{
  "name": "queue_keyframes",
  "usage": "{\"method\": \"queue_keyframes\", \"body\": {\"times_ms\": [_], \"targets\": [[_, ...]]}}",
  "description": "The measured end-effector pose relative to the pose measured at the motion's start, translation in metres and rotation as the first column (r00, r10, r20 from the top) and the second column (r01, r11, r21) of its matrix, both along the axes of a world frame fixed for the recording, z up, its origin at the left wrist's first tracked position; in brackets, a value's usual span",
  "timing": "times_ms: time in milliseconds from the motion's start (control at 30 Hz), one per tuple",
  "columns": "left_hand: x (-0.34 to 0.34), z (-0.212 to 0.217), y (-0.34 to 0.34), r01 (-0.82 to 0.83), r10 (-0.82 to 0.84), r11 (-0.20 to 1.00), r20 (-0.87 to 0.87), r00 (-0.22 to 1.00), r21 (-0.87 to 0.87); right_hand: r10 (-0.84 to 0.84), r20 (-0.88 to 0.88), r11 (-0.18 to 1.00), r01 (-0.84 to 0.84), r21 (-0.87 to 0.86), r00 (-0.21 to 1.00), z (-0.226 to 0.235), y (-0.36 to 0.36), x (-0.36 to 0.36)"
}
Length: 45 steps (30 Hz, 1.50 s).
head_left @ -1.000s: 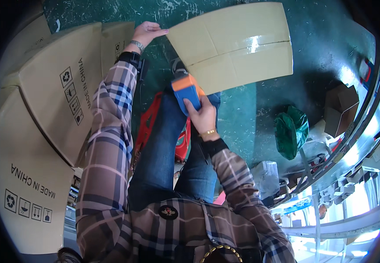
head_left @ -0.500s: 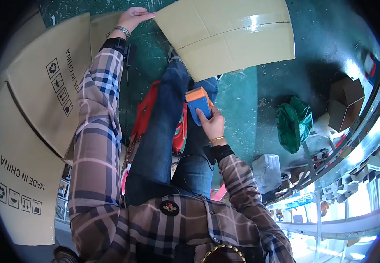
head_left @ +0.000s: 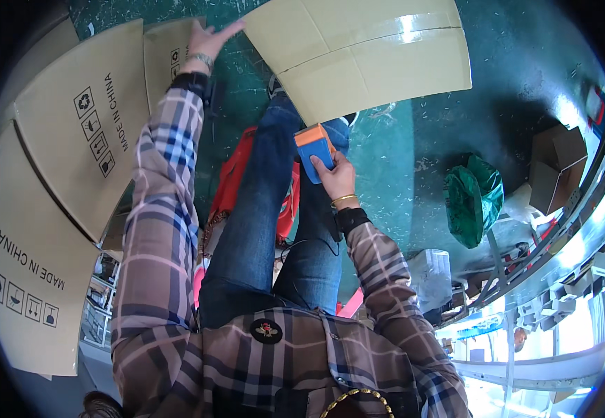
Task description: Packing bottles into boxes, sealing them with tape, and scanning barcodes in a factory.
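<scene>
Left hand: stretched far out at upper left, palm flat and fingers spread, released, resting at the edge of the taped carton, just beside its left corner.
Right hand: near the middle, fingers clenched around the tape dispenser from below, gold bangle at the wrist.
Tape dispenser: blue body with orange top, held upright just below the near edge of the taped carton, above the knees.
Taped carton: far, top centre, tan cardboard lying flat on the green floor, shiny strip of tape running across its face.
Flattened cartons: large tan sheets stacked along the left side, printed with black symbols.
Legs: blue jeans, running from near centre toward the carton.
Red stool: partly hidden beneath the legs, left of the dispenser.
Green bag: crumpled on the floor to the right, well apart from both hands.
Small brown box: far right, beside the green bag.
</scene>
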<state>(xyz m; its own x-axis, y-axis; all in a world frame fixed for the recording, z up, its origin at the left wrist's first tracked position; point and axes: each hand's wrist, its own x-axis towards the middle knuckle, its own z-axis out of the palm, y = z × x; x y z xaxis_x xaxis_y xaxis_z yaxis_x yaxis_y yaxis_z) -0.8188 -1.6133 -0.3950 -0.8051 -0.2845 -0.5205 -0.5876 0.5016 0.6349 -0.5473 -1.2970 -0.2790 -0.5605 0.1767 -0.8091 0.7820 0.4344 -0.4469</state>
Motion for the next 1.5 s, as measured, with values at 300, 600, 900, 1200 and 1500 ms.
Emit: {"method": "queue_keyframes", "body": {"times_ms": [300, 600, 900, 1200, 1500], "targets": [[0.167, 0.037, 0.14, -0.158, -0.042, 0.855, 0.369, 0.929, 0.494, -0.002, -0.022, 1.0, 0.001, -0.016, 1.0, -0.011, 0.015, 0.013], [0.18, 0.014, 0.126, -0.201, 0.05, 0.866, 0.319, 0.946, 0.459, 0.102, 0.029, 0.995, -0.102, -0.006, 0.994, 0.008, 0.021, 0.013], [0.172, 0.013, 0.126, -0.193, 0.004, 0.845, 0.355, 0.935, 0.499, 0.034, 0.069, 0.999, -0.034, -0.002, 0.997, -0.005, 0.045, 0.029], [0.137, 0.025, 0.131, -0.406, 0.149, 0.694, 0.432, 0.889, 0.595, -0.139, 0.299, 0.988, 0.114, 0.1, 0.944, -0.115, 0.034, -0.044], [0.025, 0.047, 0.103, -0.713, 0.557, 0.533, 0.445, 0.701, 0.456, 0.126, -0.019, 0.924, -0.111, 0.365, 0.992, -0.006, 0.057, -0.007]]}}
